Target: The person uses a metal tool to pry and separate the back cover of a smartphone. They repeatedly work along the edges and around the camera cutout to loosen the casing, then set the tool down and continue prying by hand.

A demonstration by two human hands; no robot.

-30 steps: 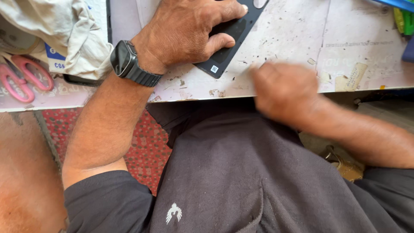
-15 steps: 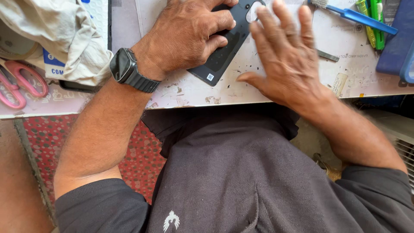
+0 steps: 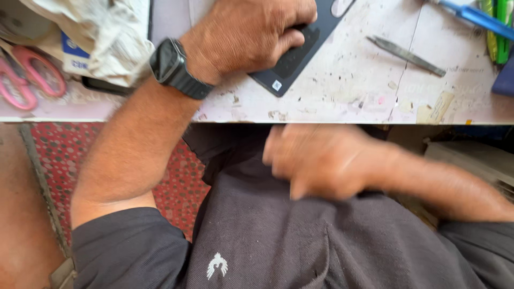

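Observation:
My left hand (image 3: pixel 251 32), with a black watch (image 3: pixel 174 67) on its wrist, grips a flat black slab, a phone-like device (image 3: pixel 292 61), lying on the worn white tabletop (image 3: pixel 348 85). The fingers curl over the device's near edge. My right hand (image 3: pixel 321 160) is blurred, below the table's edge and in front of my dark shirt. It holds nothing that I can see, and its fingers look loosely bent.
Pink-handled scissors (image 3: pixel 29 75) and a crumpled beige cloth (image 3: pixel 101 37) lie at the left. A thin metal tool (image 3: pixel 407 54) rests on the table to the right, with blue (image 3: pixel 471 15) and green (image 3: pixel 495 27) tools at the far right corner. A red patterned rug (image 3: pixel 176 187) is below.
My right hand has dropped from the tabletop beside the device down to my lap. My left hand stays on the black device.

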